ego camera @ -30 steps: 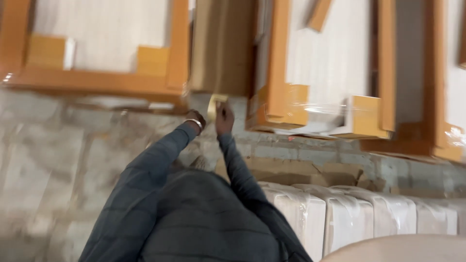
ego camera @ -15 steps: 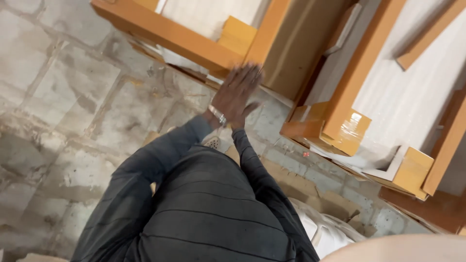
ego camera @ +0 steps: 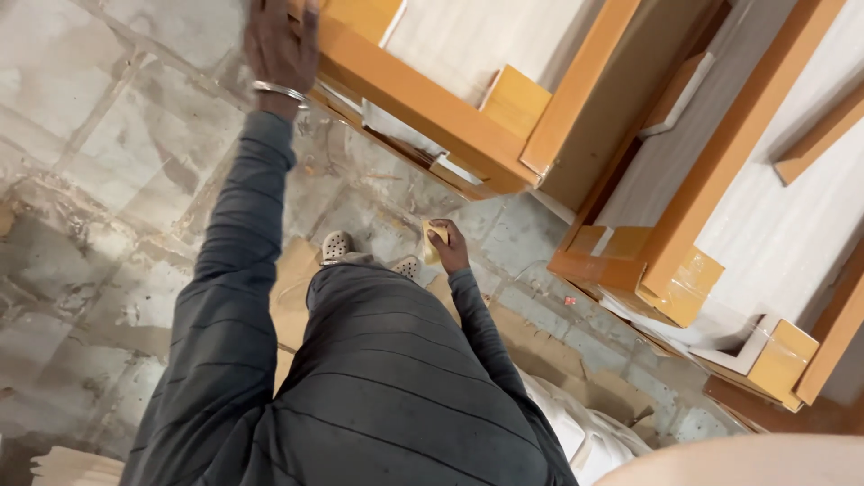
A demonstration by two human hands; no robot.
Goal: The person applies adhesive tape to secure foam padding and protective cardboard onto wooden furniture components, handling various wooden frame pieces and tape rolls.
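Compared with half a second earlier: hands now apart, left hand [ego camera: 281, 43] flat on orange frame [ego camera: 423, 99], right hand [ego camera: 445, 247] lowered, grasping yellow piece [ego camera: 435, 236].

A single head-worn camera looks steeply down the wearer's own torso to a stone floor [ego camera: 108, 180], tilted off level. The raised left hand [ego camera: 281, 45] is cut by the top edge; wooden frames [ego camera: 432, 108] fill the upper right, close in.
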